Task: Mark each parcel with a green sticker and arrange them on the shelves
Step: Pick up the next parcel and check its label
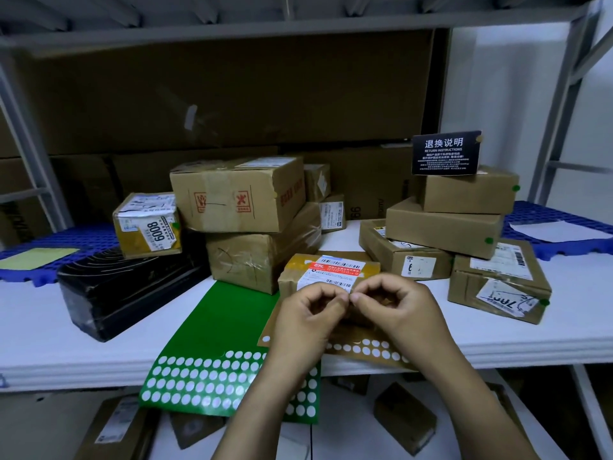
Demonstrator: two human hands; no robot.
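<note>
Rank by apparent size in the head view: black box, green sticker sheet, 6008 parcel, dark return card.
Largest: green sticker sheet and black box, too alike to rank, the sheet being nearer the camera.
Then 6008 parcel.
Smallest: dark return card.

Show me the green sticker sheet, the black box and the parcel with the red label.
green sticker sheet [219, 327]: head view, on its plain green upper part.
black box [132, 290]: head view, near its middle.
parcel with the red label [331, 271]: head view, on the label on top.
</note>
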